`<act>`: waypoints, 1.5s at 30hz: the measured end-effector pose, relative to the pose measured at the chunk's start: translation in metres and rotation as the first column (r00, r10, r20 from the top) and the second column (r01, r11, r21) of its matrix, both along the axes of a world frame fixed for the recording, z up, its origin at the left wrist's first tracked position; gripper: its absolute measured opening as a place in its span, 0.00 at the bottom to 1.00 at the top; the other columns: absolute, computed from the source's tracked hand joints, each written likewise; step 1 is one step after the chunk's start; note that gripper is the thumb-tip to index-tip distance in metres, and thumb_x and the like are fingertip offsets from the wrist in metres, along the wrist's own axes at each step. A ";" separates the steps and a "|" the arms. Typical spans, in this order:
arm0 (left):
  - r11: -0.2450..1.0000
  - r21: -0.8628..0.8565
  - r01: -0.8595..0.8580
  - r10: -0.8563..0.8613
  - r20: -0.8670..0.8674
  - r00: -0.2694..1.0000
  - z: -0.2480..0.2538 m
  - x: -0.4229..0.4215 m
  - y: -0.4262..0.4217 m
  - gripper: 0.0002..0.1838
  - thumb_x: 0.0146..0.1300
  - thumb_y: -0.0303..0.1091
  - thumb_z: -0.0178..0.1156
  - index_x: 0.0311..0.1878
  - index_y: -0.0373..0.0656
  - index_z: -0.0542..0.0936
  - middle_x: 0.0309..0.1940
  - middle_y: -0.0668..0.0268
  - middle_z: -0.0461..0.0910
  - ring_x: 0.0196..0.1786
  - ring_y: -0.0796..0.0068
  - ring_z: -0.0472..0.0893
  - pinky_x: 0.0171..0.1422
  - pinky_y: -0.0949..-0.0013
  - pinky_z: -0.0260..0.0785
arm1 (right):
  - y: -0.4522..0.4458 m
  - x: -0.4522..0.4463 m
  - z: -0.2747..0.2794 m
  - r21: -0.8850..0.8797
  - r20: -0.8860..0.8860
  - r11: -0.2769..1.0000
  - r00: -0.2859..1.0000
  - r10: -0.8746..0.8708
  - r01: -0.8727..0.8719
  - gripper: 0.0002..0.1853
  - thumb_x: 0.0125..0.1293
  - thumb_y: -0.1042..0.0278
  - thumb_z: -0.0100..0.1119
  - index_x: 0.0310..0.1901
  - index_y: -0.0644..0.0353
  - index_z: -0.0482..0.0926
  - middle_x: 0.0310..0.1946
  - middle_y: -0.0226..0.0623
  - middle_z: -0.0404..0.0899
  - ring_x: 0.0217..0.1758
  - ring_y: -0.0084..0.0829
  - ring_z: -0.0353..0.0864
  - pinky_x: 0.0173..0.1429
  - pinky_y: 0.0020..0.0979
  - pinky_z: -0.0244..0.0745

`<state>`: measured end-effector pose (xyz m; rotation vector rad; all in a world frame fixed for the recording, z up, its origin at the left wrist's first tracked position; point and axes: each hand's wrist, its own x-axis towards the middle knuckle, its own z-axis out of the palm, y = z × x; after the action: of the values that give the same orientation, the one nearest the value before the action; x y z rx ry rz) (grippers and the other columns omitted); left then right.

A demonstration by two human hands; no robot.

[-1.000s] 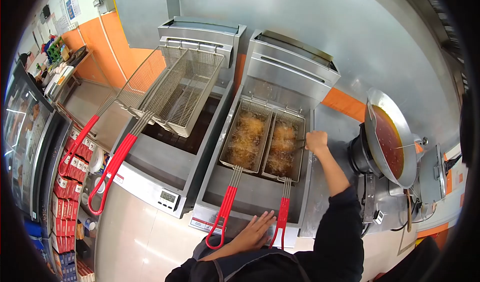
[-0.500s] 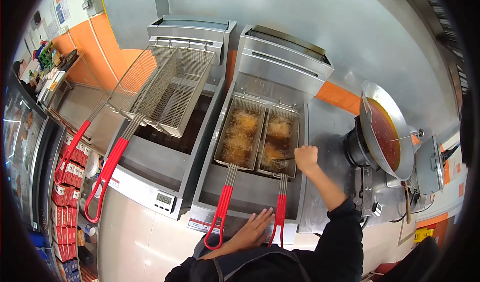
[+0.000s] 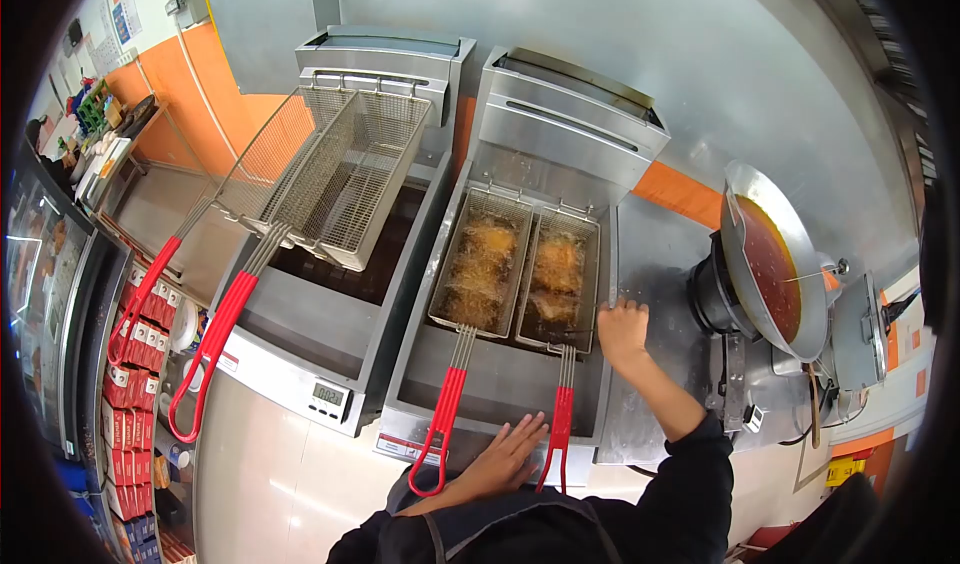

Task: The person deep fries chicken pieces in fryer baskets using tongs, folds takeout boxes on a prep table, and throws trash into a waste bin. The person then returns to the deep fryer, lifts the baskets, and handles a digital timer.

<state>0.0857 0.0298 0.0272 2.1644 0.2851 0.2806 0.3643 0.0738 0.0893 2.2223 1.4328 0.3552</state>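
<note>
My right hand (image 3: 623, 334) is closed beside the right edge of the fryer (image 3: 530, 388), around what looks like the handle of a thin dark utensil. Little of the utensil shows, so its kind is unclear. Left of that hand, two wire fry baskets with red handles sit in bubbling oil. Browned pieces of food fry in both the left basket (image 3: 430, 309) and the right basket (image 3: 597, 264). My left hand (image 3: 512, 456) lies flat with fingers stretched on the fryer's front edge, between the left handle (image 3: 447, 414) and the right handle (image 3: 563, 419).
To the left, raised baskets (image 3: 345, 179) hang over a second fryer (image 3: 290, 329) with a timer (image 3: 328, 396). A wok (image 3: 740, 254) of reddish liquid stands tilted on a burner (image 3: 708, 289) at the right. Boxes (image 3: 128, 434) fill a shelf at far left.
My right hand has moved a little right and toward me, drawing the dark utensil away from the food in the right basket. My left hand stays in place.
</note>
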 end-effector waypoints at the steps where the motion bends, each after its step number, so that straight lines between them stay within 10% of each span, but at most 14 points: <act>1: 1.000 -0.001 0.003 -0.003 0.000 1.000 0.000 0.000 0.001 0.35 0.60 0.33 0.55 0.69 0.41 0.52 0.71 0.55 0.45 0.73 0.52 0.46 0.71 0.46 0.41 | 0.000 -0.003 0.000 -0.046 -0.005 0.999 1.000 -0.006 0.006 0.09 0.55 0.67 0.54 0.36 0.58 0.78 0.32 0.36 0.78 0.40 0.34 0.77 0.42 0.36 0.66; 11: 1.000 -0.017 -0.023 0.023 0.026 0.999 0.006 0.000 0.003 0.34 0.60 0.33 0.55 0.68 0.42 0.52 0.71 0.55 0.46 0.72 0.51 0.47 0.71 0.46 0.42 | 0.001 0.018 -0.079 0.113 0.101 0.984 0.987 0.128 -0.140 0.08 0.55 0.69 0.53 0.33 0.59 0.80 0.29 0.36 0.79 0.36 0.34 0.79 0.39 0.35 0.68; 21: 0.993 -0.042 -0.109 0.110 0.044 0.993 0.001 -0.011 0.000 0.31 0.62 0.34 0.53 0.67 0.40 0.55 0.70 0.54 0.49 0.72 0.52 0.49 0.71 0.49 0.45 | 0.003 0.037 0.006 -0.203 -0.188 0.974 0.980 0.062 -0.100 0.08 0.58 0.61 0.55 0.33 0.51 0.82 0.33 0.36 0.82 0.40 0.37 0.81 0.40 0.36 0.72; 26: 0.692 -0.722 -0.012 -0.077 -0.090 0.993 -0.006 -0.067 -0.010 0.25 0.66 0.37 0.52 0.65 0.45 0.63 0.69 0.58 0.54 0.73 0.55 0.47 0.72 0.50 0.41 | -0.014 0.028 0.044 -0.076 -0.210 0.997 0.977 -0.042 0.027 0.14 0.57 0.50 0.57 0.35 0.52 0.81 0.32 0.36 0.81 0.38 0.38 0.81 0.39 0.37 0.73; 32: 0.893 -0.396 -0.212 0.046 -0.388 0.920 -0.036 -0.147 -0.033 0.19 0.69 0.39 0.46 0.62 0.51 0.68 0.65 0.57 0.61 0.71 0.61 0.54 0.72 0.64 0.45 | -0.039 0.031 0.014 0.110 -0.201 0.983 0.972 -0.124 0.149 0.15 0.56 0.51 0.59 0.38 0.52 0.79 0.31 0.37 0.80 0.36 0.39 0.82 0.38 0.39 0.74; 34: 0.598 -0.672 -0.437 0.221 -0.386 0.896 -0.003 -0.165 -0.033 0.20 0.67 0.41 0.50 0.59 0.46 0.71 0.61 0.53 0.67 0.67 0.63 0.63 0.69 0.64 0.52 | -0.049 0.031 -0.001 0.059 -0.180 0.989 0.976 -0.127 0.139 0.15 0.56 0.51 0.59 0.39 0.52 0.79 0.31 0.37 0.80 0.36 0.39 0.82 0.38 0.40 0.74; 36: 0.445 -0.448 -0.775 0.402 -0.674 0.620 0.009 -0.186 -0.043 0.21 0.65 0.40 0.54 0.57 0.40 0.71 0.54 0.50 0.73 0.61 0.60 0.70 0.65 0.63 0.59 | -0.059 0.031 -0.010 0.201 -0.160 0.968 0.980 -0.121 0.152 0.14 0.56 0.51 0.59 0.38 0.51 0.80 0.31 0.38 0.81 0.37 0.38 0.82 0.38 0.40 0.74; 39: 0.219 -0.244 -0.945 0.756 -0.569 0.323 -0.055 -0.219 -0.076 0.20 0.63 0.40 0.55 0.52 0.36 0.73 0.46 0.54 0.79 0.52 0.61 0.78 0.57 0.65 0.67 | -0.048 0.028 0.027 0.000 -0.205 0.979 0.959 -0.198 0.202 0.13 0.57 0.52 0.58 0.38 0.50 0.81 0.31 0.39 0.81 0.38 0.39 0.82 0.39 0.40 0.74; 43: -0.120 -0.076 -0.990 0.824 -0.564 -0.057 -0.147 -0.251 -0.143 0.18 0.60 0.38 0.58 0.50 0.37 0.73 0.39 0.54 0.80 0.43 0.66 0.80 0.50 0.66 0.70 | -0.042 0.066 0.037 0.210 -0.406 0.968 0.913 -0.039 0.135 0.13 0.60 0.54 0.57 0.37 0.55 0.81 0.25 0.37 0.80 0.29 0.33 0.82 0.30 0.33 0.74; 45: -0.162 -0.010 -0.987 0.764 -0.635 -0.118 -0.187 -0.266 -0.190 0.16 0.60 0.38 0.57 0.47 0.38 0.73 0.36 0.55 0.80 0.41 0.66 0.80 0.47 0.65 0.70 | -0.016 0.056 0.081 0.133 -0.914 0.899 0.403 -0.052 0.418 0.16 0.64 0.55 0.54 0.34 0.61 0.81 0.18 0.32 0.76 0.16 0.23 0.75 0.19 0.25 0.66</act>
<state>-0.1803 -0.1598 -0.1602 0.9095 2.0890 0.4453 0.4199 0.0576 0.1698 3.0760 1.4995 -0.9582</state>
